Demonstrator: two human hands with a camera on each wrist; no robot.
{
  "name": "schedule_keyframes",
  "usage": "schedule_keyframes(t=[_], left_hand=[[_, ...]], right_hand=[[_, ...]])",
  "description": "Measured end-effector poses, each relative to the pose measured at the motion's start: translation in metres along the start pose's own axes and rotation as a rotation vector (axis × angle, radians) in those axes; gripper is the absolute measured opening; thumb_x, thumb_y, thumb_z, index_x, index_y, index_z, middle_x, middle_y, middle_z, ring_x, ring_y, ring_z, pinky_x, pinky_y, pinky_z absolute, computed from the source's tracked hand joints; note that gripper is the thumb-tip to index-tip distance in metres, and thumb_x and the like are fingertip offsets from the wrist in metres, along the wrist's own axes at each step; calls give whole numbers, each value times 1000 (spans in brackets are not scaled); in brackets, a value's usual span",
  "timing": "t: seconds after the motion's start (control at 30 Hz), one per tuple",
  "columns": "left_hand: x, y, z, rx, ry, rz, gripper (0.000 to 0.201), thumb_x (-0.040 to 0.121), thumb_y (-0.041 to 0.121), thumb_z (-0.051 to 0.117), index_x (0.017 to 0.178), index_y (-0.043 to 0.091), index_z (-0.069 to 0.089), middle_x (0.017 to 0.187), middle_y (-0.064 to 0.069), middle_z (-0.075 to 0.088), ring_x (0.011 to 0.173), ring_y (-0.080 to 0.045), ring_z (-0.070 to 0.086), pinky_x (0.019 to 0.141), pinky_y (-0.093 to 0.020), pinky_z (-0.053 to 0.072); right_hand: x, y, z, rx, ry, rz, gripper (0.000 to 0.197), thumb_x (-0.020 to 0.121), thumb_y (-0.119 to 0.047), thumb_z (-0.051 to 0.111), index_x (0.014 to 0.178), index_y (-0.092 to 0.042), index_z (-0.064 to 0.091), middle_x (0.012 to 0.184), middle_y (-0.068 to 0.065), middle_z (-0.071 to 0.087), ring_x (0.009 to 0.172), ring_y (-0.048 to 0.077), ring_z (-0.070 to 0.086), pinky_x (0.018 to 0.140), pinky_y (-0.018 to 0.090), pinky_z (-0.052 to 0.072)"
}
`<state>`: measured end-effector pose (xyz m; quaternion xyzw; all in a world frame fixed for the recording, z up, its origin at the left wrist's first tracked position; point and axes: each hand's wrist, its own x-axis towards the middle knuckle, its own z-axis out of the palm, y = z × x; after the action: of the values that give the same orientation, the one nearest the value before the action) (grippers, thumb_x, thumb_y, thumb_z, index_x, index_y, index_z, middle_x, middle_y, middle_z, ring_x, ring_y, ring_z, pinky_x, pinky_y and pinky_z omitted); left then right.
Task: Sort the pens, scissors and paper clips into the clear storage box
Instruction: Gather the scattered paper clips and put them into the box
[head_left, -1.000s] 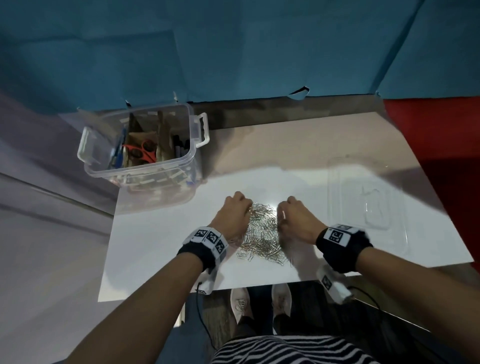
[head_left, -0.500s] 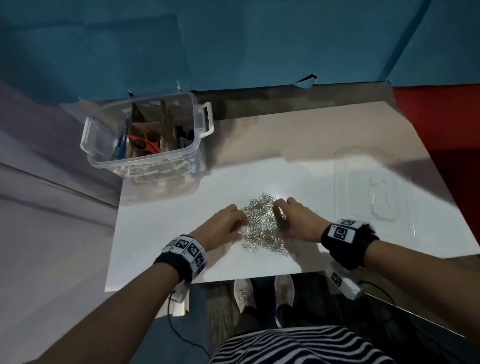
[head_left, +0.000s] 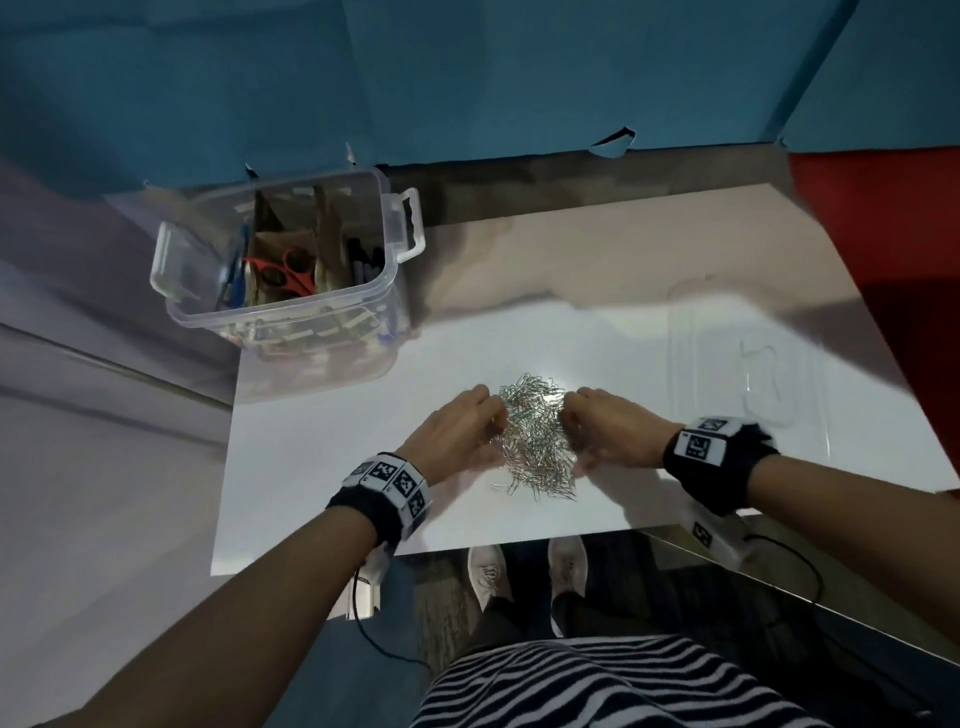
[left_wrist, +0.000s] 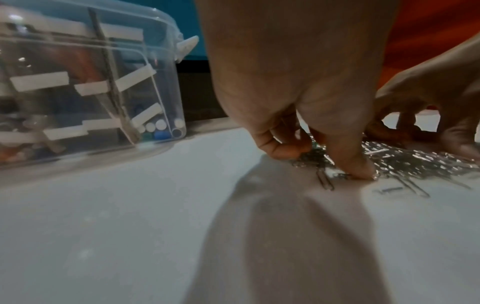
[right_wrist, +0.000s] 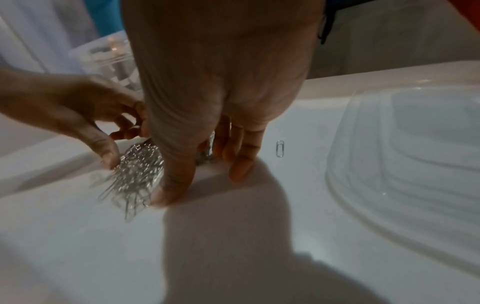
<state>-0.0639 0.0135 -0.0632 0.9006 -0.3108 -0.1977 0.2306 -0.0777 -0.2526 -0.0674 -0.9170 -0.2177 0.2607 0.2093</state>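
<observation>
A heap of silver paper clips lies on the white table, near its front edge. My left hand is at the heap's left side, and in the left wrist view this hand has curled fingers and the thumb pinching into the paper clips. My right hand is at the heap's right side. In the right wrist view the right hand points nearly straight fingers down, thumb tip against the clips. The clear storage box stands at the back left, holding red scissors and pens.
The box's clear lid lies flat on the table to the right of my hands. One stray paper clip lies between the right hand and the lid. The table's front edge is just behind my wrists.
Both hands have gone from loose fists beside the heap to fingers digging into it from each side. The heap is pushed together, narrower.
</observation>
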Motion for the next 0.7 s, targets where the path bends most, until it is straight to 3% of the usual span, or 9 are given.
schedule_keyframes(t=[0.13,0.3,0.4,0.5,0.6,0.7], left_hand=[[2,5,-4,48,-4,19,43,77,41,81,97,22,48,97,6,45,84,-15,45,73,-36,48],[-3,26,25,158,-50,121,67,64,62,80,103,16,49,105,0,45,92,-18,42,74,-32,41],[2,26,32,197,79,32,63,67,63,79,96,16,48,100,2,43,88,-16,37,74,-32,41],[4,18,18,139,161,-76,59,71,59,80,96,17,48,97,3,43,88,-16,40,77,-35,45],[-3,4,5,83,87,-1,60,71,62,79,99,17,50,101,4,44,92,-17,41,77,-30,42],[-18,-5,6,103,-15,104,70,64,70,79,103,21,49,104,6,43,92,-15,39,76,-26,40]], right_hand=[[10,4,-10,77,55,23,57,66,-51,86,90,-21,44,89,-5,53,74,12,49,63,26,35],[-3,-7,0,17,-74,-13,65,60,-51,88,92,-20,41,90,-5,51,77,14,48,67,31,43],[3,-12,10,23,6,-32,56,65,-51,84,87,-21,42,82,-8,50,69,10,46,61,27,37],[15,-15,-1,-2,93,9,52,74,-55,76,92,-20,42,84,-7,50,71,13,47,57,24,32],[17,-17,-14,1,38,-17,52,74,-55,77,89,-21,41,81,-10,48,72,15,50,60,26,34],[6,-25,-9,-32,-114,-31,59,66,-62,80,94,-25,43,86,-13,51,75,9,48,65,25,38]])
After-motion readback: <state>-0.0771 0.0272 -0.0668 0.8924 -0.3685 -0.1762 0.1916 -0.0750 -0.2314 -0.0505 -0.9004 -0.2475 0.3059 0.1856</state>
